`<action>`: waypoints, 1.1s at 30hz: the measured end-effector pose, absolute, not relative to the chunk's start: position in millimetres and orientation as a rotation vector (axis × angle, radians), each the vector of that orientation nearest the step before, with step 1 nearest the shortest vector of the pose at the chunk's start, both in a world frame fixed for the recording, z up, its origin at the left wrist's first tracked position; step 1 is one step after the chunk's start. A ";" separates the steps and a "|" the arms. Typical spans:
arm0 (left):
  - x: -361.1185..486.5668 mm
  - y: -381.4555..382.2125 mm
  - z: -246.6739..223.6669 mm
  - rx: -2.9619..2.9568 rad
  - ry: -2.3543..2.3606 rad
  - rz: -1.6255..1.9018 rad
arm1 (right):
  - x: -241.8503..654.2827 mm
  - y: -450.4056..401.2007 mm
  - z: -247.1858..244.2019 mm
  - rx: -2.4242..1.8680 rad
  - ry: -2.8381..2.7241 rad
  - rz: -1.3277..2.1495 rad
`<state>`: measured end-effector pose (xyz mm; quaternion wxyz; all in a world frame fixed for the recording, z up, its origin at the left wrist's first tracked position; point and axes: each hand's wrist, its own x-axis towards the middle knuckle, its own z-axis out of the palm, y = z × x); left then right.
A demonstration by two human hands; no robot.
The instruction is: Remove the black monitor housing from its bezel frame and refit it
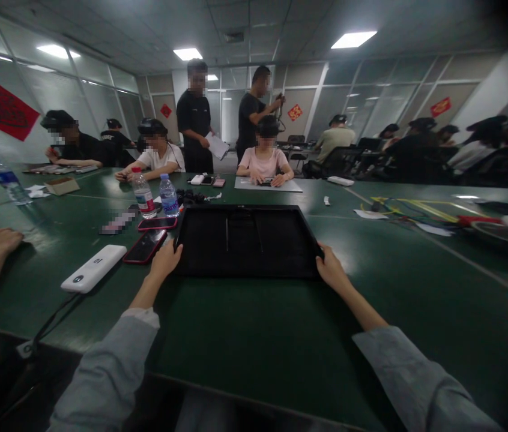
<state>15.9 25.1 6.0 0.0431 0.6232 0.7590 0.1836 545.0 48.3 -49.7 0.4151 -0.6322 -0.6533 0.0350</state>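
Note:
A black, shallow rectangular tray-like object [204, 252] with a raised rim lies before me on the green table. Two thin pale strips run down its dark inner face; its exact kind is not clear. My left hand [166, 259] is closed around the left edge, thumb on the rim. On the opposite side, my right hand [331, 267] grips the right edge in the same way. Just left of my left hand is a dark phone with a red case [145, 246].
A white power bank [94, 268] with a cable lies at the left, near another person's hand [2, 241]. Behind the phones stand two bottles [145, 195]. Across the green table [254, 342], a person works at a grey mat [290, 185]. Wires and a metal bowl [506, 237] lie right.

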 end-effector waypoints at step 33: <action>62.3 7.1 11.3 2.457 2.215 1.202 | 479.0 9.3 -13.1 -1.505 -1.867 -0.547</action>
